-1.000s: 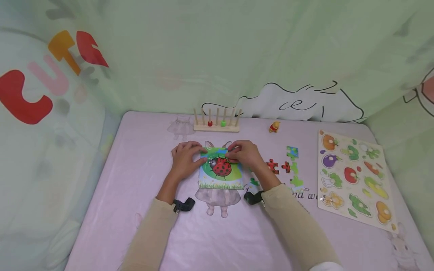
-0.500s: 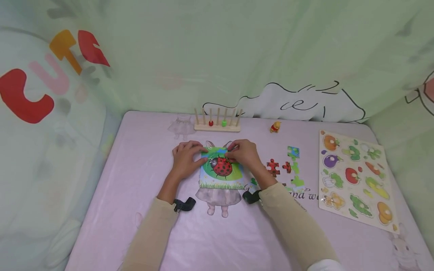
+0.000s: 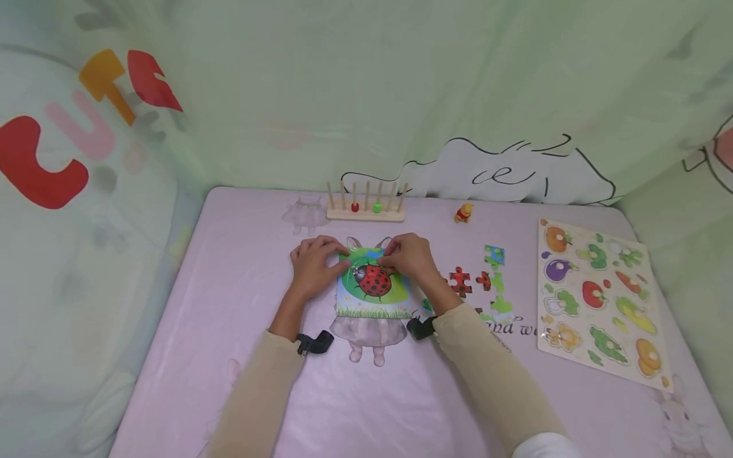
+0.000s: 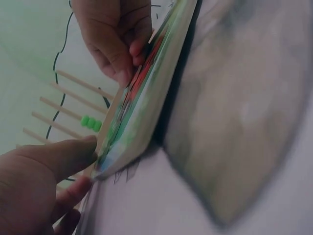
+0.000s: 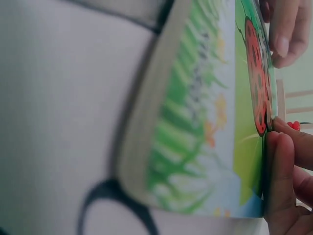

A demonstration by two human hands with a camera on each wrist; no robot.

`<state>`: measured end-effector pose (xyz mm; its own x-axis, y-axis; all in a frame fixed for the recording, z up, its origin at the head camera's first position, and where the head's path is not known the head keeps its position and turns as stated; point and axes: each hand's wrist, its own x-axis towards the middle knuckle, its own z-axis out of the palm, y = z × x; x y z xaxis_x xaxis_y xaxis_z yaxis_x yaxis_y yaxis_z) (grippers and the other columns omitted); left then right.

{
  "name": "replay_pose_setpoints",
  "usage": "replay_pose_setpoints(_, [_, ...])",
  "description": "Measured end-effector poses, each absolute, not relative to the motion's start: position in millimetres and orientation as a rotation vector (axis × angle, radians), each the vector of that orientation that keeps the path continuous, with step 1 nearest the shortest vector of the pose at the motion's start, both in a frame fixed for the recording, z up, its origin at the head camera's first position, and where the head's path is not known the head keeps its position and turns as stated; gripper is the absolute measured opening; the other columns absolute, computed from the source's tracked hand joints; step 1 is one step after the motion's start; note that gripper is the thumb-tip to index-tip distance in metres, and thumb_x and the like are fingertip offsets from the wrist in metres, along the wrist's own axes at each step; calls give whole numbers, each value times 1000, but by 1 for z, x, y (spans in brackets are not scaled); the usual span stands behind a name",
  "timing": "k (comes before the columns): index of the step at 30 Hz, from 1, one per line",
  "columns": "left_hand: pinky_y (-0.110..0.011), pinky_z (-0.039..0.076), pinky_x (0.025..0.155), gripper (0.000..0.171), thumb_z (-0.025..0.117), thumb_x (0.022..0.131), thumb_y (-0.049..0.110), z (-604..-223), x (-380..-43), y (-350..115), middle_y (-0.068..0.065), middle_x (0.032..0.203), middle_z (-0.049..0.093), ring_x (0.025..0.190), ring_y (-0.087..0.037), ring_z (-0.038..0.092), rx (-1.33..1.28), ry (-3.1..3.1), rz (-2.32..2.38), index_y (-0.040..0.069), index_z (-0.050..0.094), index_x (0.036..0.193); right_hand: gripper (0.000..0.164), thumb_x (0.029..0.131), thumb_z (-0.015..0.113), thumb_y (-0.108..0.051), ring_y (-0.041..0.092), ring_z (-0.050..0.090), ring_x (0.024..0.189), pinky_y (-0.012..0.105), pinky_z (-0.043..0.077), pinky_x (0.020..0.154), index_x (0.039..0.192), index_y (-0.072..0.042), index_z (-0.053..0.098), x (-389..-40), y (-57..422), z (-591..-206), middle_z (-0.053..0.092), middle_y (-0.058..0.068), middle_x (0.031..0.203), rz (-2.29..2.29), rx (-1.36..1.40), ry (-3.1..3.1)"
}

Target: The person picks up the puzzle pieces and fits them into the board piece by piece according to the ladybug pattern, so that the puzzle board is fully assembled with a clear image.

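A square ladybug jigsaw puzzle [image 3: 366,304] lies on the table, a red ladybug at its middle and grass along its near edge. My left hand [image 3: 313,267] rests at the puzzle's upper left, thumb and index finger touching its edge. My right hand [image 3: 411,257] is over the upper right part, thumb and fingertips together on a small puzzle piece [image 5: 268,113] that they mostly hide. In the left wrist view both the left thumb [image 4: 73,154] and the right fingertips meet the picture side of the puzzle [image 4: 146,122].
Loose red puzzle pieces [image 3: 460,282] and green ones [image 3: 500,305] lie right of the right forearm. A wooden peg rack [image 3: 365,216] with red and green beads stands behind the puzzle. Near it sits a small yellow bear figure [image 3: 464,213]. A vegetable board [image 3: 601,305] lies far right.
The right hand has shifted very slightly at the puzzle's upper right, its fingers still together there. The left hand keeps its place at the edge.
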<state>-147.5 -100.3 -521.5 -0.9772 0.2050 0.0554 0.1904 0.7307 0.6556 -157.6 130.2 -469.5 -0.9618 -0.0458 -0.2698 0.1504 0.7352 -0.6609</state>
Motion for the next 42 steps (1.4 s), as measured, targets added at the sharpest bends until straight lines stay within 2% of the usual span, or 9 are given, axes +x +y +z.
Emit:
replay_pose_setpoints(4, [-63,19,111,21,74,92,44,-517,-150,-88,-2,125,62,128,-36,42,210,2918,1083,24,74,99,20,84,84,-23,12,62,59,26,45,61,81,-8,71,-160,130,-469,67,0,60,-1017,93,2667])
replay_pose_setpoints(10, [-66,19,110,29,78,87,51,-514,-152,-76,-3,122,60,130,-39,39,98,2945,1005,23,68,90,22,84,85,-23,11,62,58,26,44,61,81,-8,70,-161,131,-469,68,0,61,-1045,95,2636])
replay_pose_setpoints(15, [-65,17,111,29,78,87,52,-518,-153,-75,-1,121,58,130,-38,38,98,2945,1002,25,67,89,19,85,83,-23,11,64,58,26,47,64,93,-9,73,-161,137,-465,72,3,68,-1097,65,2579])
replay_pose_setpoints(18, [-65,15,112,25,77,88,51,-520,-154,-75,0,120,60,130,-36,40,133,2957,1003,27,70,92,22,85,84,-21,13,65,63,26,48,65,103,-12,76,-163,141,-463,72,3,76,-1075,42,2578])
replay_pose_setpoints(21, [-64,14,114,21,76,89,49,-522,-154,-76,2,120,62,128,-34,44,214,2975,1008,31,74,100,25,83,85,-19,15,63,69,27,47,63,106,-13,79,-166,144,-464,70,3,81,-1021,10,2604])
replay_pose_setpoints(25, [-65,14,114,21,73,93,45,-523,-155,-77,2,123,64,126,-33,48,353,2992,987,35,77,112,25,81,87,-19,17,59,71,28,45,63,105,-14,80,-169,146,-467,67,3,78,-1005,-15,2612])
replay_pose_setpoints(29, [-66,14,113,26,71,94,46,-524,-154,-78,4,126,62,126,-32,46,454,2986,931,39,77,118,25,79,88,-18,15,61,65,28,44,62,103,-14,80,-170,146,-469,66,1,72,-1024,-25,2607])
replay_pose_setpoints(34, [-65,12,113,32,73,90,55,-526,-153,-79,7,126,59,126,-31,43,518,2975,909,43,75,119,22,81,87,-18,15,60,66,28,43,63,102,-14,80,-170,147,-468,65,0,71,-1019,-40,2596])
replay_pose_setpoints(42, [-66,13,112,32,74,89,54,-525,-152,-78,7,126,59,124,-31,43,541,2994,903,43,75,119,19,84,85,-18,17,60,76,28,45,68,103,-15,83,-169,149,-469,71,2,80,-1025,1,2533])
